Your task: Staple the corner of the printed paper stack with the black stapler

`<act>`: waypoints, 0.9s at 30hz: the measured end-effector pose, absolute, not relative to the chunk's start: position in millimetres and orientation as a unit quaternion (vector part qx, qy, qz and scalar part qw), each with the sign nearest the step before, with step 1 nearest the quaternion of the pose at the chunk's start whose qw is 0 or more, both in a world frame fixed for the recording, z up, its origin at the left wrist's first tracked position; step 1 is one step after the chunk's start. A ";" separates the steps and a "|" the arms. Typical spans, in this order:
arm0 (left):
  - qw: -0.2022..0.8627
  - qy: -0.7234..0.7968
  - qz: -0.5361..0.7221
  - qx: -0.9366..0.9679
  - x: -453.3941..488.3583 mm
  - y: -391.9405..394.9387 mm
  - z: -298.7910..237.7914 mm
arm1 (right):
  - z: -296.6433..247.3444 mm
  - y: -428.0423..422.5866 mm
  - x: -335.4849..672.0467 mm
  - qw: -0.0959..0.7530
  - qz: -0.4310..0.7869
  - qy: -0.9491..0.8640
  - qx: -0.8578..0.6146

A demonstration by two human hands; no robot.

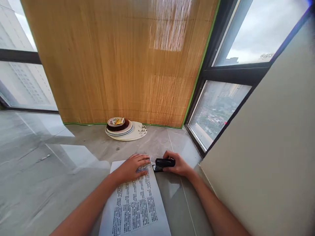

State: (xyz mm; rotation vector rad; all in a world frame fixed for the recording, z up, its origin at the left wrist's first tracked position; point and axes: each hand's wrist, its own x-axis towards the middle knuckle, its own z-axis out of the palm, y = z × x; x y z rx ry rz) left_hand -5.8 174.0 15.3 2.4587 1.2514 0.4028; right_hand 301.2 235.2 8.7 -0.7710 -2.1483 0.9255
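A printed sheet of paper [135,206] lies on the grey tiled floor in front of me. My left hand [133,167] rests flat on its top part, fingers stretched toward the upper right corner. My right hand [179,165] is wrapped around a black stapler [163,164] that sits at the paper's top right corner, its mouth pointing left toward the sheet's edge.
A stack of plates and a bowl [126,128] stands on the floor by a bamboo blind [118,62]. Large windows [216,111] with dark frames are on the right and left. A plain wall [275,144] runs close along my right.
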 end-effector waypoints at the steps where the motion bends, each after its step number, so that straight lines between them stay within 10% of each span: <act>1: 0.179 0.440 0.137 0.869 -6.5 174.2 13.8 | 9.6 233.6 299.6 0.327 0.355 -0.827 -0.286; 27: 0.211 0.279 0.103 0.931 -11.5 168.3 21.1 | 8.5 226.9 296.0 0.348 0.200 -0.896 -0.187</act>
